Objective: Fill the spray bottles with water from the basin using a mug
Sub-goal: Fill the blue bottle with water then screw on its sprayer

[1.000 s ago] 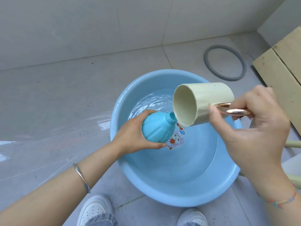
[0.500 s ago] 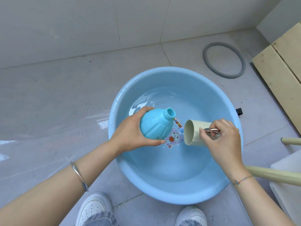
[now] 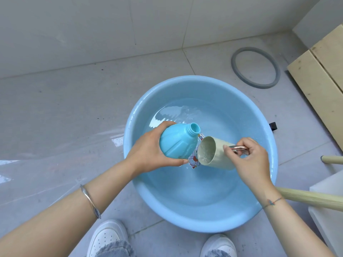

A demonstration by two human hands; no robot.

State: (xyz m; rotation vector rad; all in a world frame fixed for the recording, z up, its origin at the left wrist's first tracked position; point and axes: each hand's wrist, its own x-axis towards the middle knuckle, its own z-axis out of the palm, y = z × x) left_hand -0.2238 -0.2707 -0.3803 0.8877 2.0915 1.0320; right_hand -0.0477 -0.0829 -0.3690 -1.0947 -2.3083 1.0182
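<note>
Scooping water in a blue basin, bottle held ready

A big round light-blue plastic basin (image 3: 200,219) with a smooth thick rim sits on grey floor tiles (image 3: 74,108) and holds clear water (image 3: 213,123). The left hand (image 3: 148,154) wraps round the fat bottom of a shiny turquoise plastic spray bottle (image 3: 178,143). The bottle leans over the middle of the basin, and its open screw neck points up and to the right. The right hand (image 3: 250,160) pinches the shiny pink-gold metal handle (image 3: 239,150) of a smooth cream mug (image 3: 217,154). The mug lies on its side, low in the basin, with bubbly water inside and its mouth just beside the bottle. Both hands are well inside the rim. A cartoon sticker (image 3: 194,162) on the basin floor peeks out between bottle and mug; its letters are too small to read.
</note>
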